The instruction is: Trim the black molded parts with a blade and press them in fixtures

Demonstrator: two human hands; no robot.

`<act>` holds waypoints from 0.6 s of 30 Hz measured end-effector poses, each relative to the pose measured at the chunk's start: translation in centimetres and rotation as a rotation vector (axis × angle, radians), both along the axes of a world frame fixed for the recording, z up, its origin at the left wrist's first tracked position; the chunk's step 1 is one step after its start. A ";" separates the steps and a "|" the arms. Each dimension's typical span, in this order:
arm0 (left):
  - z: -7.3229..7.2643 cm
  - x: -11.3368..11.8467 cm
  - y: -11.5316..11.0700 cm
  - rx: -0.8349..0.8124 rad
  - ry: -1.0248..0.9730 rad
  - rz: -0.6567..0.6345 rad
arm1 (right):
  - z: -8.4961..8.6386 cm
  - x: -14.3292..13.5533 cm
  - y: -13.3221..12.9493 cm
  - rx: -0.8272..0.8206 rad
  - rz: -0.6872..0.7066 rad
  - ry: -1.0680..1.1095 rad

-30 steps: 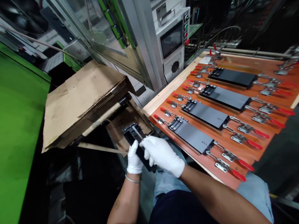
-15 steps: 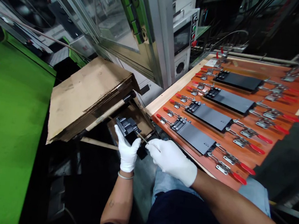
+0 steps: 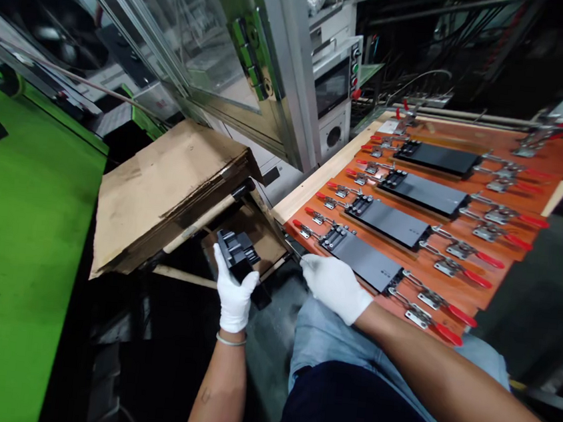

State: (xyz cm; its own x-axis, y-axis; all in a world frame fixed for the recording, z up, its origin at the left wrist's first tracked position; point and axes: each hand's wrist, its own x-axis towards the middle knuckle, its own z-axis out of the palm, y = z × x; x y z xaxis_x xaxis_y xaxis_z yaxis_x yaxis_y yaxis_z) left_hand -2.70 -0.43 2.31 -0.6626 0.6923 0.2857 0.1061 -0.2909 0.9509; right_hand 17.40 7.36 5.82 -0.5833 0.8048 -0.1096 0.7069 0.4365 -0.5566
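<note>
My left hand (image 3: 234, 301), in a white glove, is wrapped around a black moulded part (image 3: 238, 247) with ridged, block-like features on top. Its thumb points up on the near side, and the part's lower end is dark and partly hidden. My right hand (image 3: 334, 288), gloved too, pinches a thin, narrow metal tool (image 3: 292, 246) that points toward the upper left; its exact kind is not clear. The tool's tip is apart from the black part. Just beyond my right hand lies the nearest dark grey plate (image 3: 367, 259), fixed in toggle clamps.
An orange clamping board (image 3: 449, 269) on wood holds several dark plates between red-handled toggle clamps (image 3: 436, 298). An open cardboard box (image 3: 273, 237) stands below the left hand. Stacked cardboard (image 3: 173, 186), a green machine (image 3: 14, 263) and a framed glass door (image 3: 296, 71) surround the left side.
My right hand has drawn the thin tool away from the black part, toward the right and the board. My left hand keeps the part, shifted slightly down. The camera view has moved a little.
</note>
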 end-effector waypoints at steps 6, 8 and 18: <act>2.5 -0.8 0.3 0.160 -0.668 -0.227 | -1.1 1.6 -1.1 -0.167 -0.065 0.306; 3.5 -0.8 0.6 0.192 -0.721 -0.292 | -0.6 2.1 -2.0 -0.206 -0.064 0.408; 3.9 0.9 0.4 0.136 -0.800 -0.442 | 0.9 3.2 -3.8 -0.256 -0.072 0.580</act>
State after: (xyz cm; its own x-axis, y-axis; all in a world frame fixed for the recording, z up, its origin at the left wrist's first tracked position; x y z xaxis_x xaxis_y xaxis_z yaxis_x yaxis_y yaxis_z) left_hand -1.77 -0.07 6.17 -0.3816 0.9232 -0.0459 -0.7152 -0.2634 0.6473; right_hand 20.63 3.54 6.72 -0.5507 0.8346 0.0135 0.2824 0.2015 -0.9379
